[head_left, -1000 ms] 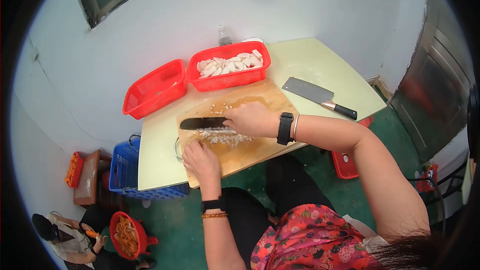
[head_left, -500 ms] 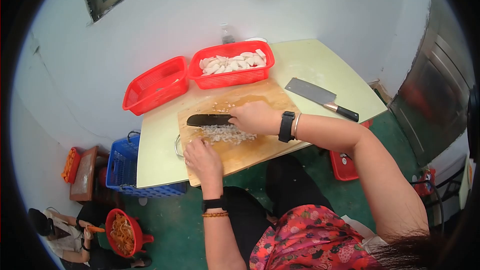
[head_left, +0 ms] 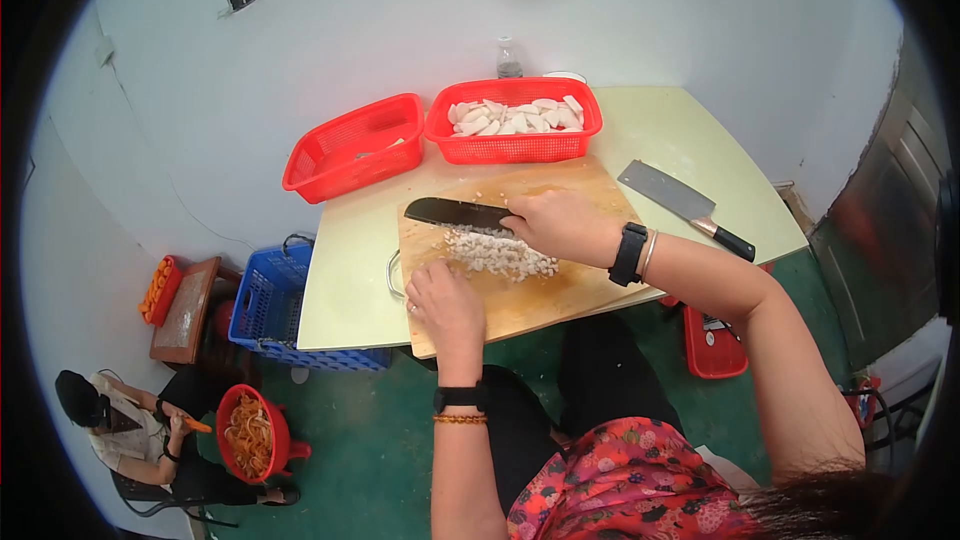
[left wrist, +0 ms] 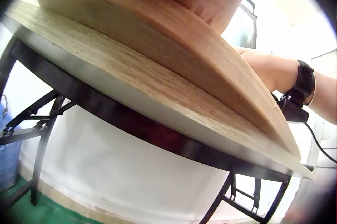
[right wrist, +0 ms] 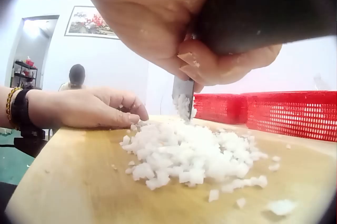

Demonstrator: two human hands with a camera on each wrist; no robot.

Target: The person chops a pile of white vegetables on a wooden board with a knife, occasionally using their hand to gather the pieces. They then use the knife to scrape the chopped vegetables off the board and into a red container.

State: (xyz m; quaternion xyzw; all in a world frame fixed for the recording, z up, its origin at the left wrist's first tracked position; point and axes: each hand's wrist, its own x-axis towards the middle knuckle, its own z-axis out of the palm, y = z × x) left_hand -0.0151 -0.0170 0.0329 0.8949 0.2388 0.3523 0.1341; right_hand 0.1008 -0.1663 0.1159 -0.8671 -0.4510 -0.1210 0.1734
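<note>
My right hand (head_left: 562, 226) grips a kitchen knife (head_left: 455, 211) with a dark blade, which points left along the far side of a pile of diced white pieces (head_left: 505, 253). In the right wrist view, bits of the diced pieces (right wrist: 184, 153) cling to the blade (right wrist: 183, 98). The pile lies on a wooden cutting board (head_left: 560, 295). My left hand (head_left: 447, 305) rests on the board's near left part, its fingertips close to the pile. Seen from the right wrist, the left hand (right wrist: 89, 109) lies low on the wood with fingers slightly bent and nothing held.
Behind the board stand a red basket (head_left: 515, 148) of white slices and another red basket (head_left: 350, 172) with a few scraps. A cleaver (head_left: 668, 190) lies right of the board on the table (head_left: 350, 280). A blue crate (head_left: 270, 290) and a seated person (head_left: 150, 430) are at left.
The head view has shifted, so the table sits farther right in it. The knife blade has swung, its tip angling away from me, and more of the diced pile shows. The left hand stays on the board.
</note>
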